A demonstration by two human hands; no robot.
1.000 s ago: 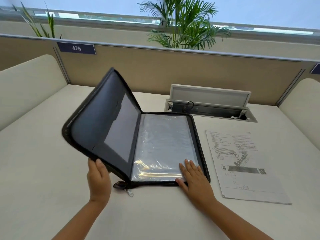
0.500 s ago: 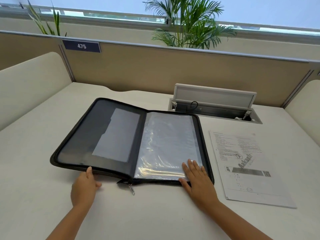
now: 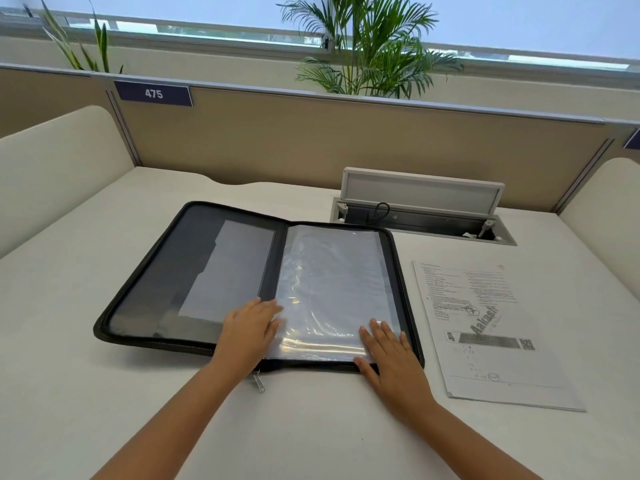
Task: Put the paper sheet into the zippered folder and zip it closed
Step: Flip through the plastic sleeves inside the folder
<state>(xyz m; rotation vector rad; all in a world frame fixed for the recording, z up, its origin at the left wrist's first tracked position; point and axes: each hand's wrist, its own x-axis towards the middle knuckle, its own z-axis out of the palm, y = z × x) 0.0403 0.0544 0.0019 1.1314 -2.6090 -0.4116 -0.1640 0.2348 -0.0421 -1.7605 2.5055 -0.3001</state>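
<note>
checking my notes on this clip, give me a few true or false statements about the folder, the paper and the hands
1. The folder lies open flat on the desk. True.
2. The paper is inside the folder. False: it lies on the desk, right of the folder.
3. The right hand rests flat on the folder's clear sleeves. True.
4. The left hand grips the zipper pull. False: it lies open on the folder near the spine; the pull hangs free at the near edge.
5. The sign reads 475. True.
</note>
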